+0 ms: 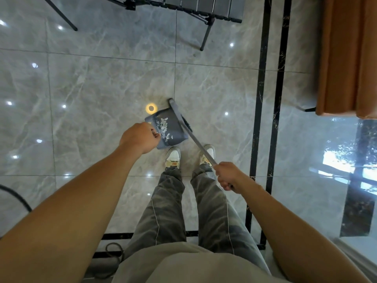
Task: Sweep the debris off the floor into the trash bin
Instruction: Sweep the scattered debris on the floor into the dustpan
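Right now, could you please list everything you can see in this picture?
dustpan: one, grey-blue, on the floor ahead of the feet
paper scraps: many, white, inside the dustpan
broom: one, grey, head at the dustpan's right edge
floor: grey marble tiles, black strips at right
table: one, black, top edge, partly out of view
curtain: one, orange-brown, top right
cable: one, black, left edge
shoes: two, white, just behind the dustpan
left hand: grips the dustpan's handle
right hand: grips the broom's handle
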`<state>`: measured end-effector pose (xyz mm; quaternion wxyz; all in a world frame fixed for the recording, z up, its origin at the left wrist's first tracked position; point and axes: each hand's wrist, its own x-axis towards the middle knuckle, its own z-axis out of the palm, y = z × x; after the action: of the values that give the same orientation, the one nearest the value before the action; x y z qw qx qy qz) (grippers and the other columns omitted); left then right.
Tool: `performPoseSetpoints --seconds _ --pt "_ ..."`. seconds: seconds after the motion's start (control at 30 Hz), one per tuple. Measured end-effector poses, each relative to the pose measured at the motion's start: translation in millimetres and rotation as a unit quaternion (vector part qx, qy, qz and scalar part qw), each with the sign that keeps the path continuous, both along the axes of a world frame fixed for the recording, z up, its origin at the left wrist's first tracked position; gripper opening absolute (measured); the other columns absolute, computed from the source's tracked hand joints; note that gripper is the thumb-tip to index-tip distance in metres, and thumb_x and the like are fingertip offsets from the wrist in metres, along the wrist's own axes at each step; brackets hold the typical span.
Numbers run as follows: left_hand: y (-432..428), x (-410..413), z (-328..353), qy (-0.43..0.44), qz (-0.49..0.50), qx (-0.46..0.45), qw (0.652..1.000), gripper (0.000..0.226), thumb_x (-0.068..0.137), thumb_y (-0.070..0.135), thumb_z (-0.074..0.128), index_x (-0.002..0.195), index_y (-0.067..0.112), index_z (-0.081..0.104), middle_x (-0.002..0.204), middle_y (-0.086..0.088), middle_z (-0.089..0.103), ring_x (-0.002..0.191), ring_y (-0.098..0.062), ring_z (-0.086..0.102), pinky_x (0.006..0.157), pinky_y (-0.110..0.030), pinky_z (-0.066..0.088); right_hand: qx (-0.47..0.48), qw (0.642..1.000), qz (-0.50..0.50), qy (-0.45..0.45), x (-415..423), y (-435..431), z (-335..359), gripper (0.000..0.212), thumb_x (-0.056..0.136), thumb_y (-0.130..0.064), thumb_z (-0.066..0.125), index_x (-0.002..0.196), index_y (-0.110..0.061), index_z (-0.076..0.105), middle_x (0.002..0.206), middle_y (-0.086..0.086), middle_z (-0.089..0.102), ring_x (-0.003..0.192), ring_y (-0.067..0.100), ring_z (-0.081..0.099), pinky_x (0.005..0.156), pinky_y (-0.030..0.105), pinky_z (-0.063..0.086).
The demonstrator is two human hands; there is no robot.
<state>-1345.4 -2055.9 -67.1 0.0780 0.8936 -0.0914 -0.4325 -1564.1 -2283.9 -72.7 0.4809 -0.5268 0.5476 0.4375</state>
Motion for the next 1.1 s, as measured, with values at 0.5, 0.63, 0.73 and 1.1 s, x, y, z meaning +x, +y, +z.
performPoseSetpoints --seconds 0.5,0.63,0.73,1.1 --pt "-3 -1 -4 0.005 -0.006 -0.013 1.000 0.035 0.094 0.038 0.064 0.067 0.021 0.048 0.064 -0.003 0.054 0.077 -0.037 0.069 0.058 -0.031 0.042 -0.009 0.999 -0.051 0.004 1 30 0 0.027 0.103 -0.027 0.045 0.110 -0.006 0.058 0.062 0.003 0.044 0.040 0.011 0.036 0.037 0.024 0.031" --pt "3 8 -1 0.006 -0.015 -0.001 1.000 0.036 0.095 0.038 0.064 0.066 0.018 0.056 0.061 -0.003 0.055 0.060 -0.025 0.056 0.057 -0.031 0.039 0.034 0.994 -0.104 -0.004 -9 33 15 0.028 0.104 -0.030 0.044 0.103 -0.007 0.059 0.059 -0.001 0.045 0.041 0.010 0.037 0.039 0.022 0.034" --pt "2 9 5 0.010 -0.032 -0.013 0.999 0.040 0.097 0.036 0.065 0.061 0.024 0.055 0.061 0.001 0.056 0.060 -0.021 0.056 0.059 -0.032 0.041 0.048 0.989 -0.140 -0.013 -23 16 30 0.024 0.107 -0.024 0.041 0.087 -0.014 0.050 0.057 0.001 0.040 0.034 0.009 0.034 0.034 0.020 0.030" --pt "-117 -3 34 0.005 -0.011 -0.025 1.000 0.042 0.099 0.036 0.064 0.065 0.011 0.062 0.065 -0.008 0.063 0.070 -0.029 0.065 0.062 -0.034 0.044 -0.010 0.973 -0.217 -0.083 -72 -158 42 0.014 0.103 -0.017 0.048 0.092 -0.011 0.054 0.055 0.000 0.038 0.039 0.011 0.029 0.035 0.022 0.025"
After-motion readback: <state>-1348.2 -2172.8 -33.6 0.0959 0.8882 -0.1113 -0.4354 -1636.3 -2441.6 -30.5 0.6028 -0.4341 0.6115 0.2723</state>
